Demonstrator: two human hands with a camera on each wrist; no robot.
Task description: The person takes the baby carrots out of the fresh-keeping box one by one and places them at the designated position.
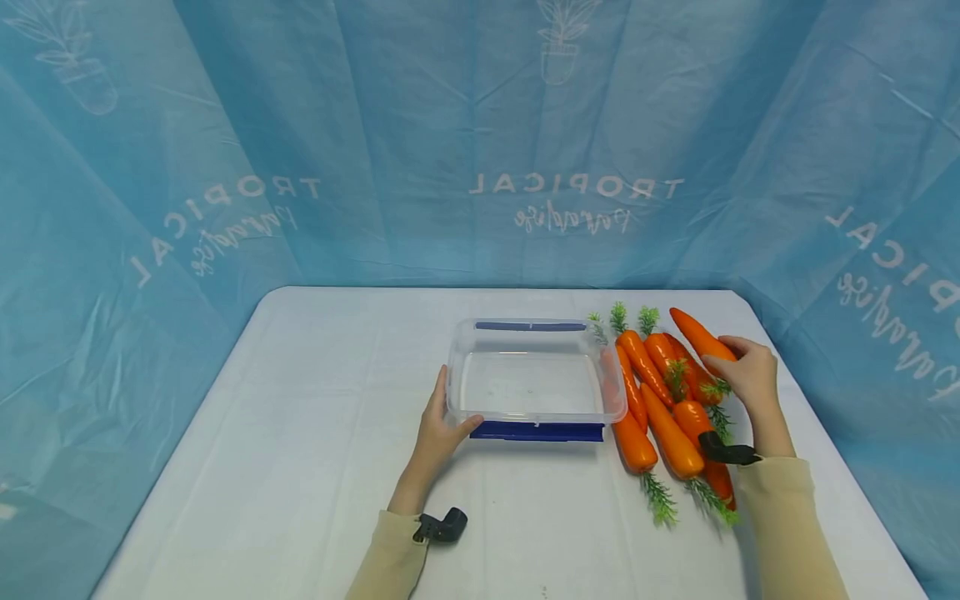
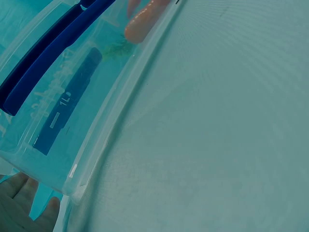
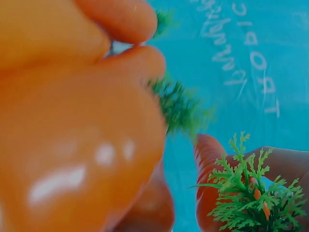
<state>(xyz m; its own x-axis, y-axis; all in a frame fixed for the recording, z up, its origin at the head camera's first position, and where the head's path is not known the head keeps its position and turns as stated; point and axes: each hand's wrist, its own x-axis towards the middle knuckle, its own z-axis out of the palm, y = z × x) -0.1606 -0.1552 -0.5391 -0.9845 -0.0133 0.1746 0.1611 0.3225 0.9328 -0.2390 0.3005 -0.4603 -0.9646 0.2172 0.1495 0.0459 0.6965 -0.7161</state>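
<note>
My left hand [image 1: 441,425] holds the near left corner of a lidless clear plastic food container [image 1: 536,417], its fingers along the left wall and thumb at the front rim. Blue clip flaps [image 2: 58,53] run along the container's long sides. In the left wrist view those fingers [image 2: 19,193] lie against its end wall. My right hand [image 1: 750,375] grips an orange carrot [image 1: 697,332] near its leafy end, the tip pointing to the far left. Green leaves [image 3: 256,198] show by that hand in the right wrist view, where a blurred carrot [image 3: 72,154] fills the left.
Several more carrots with green tops [image 1: 667,442] lie in a loose pile right of the container, close against its right wall. They rest on a white-covered table [image 1: 337,400]. A blue printed curtain [image 1: 405,125] surrounds the table's back and sides.
</note>
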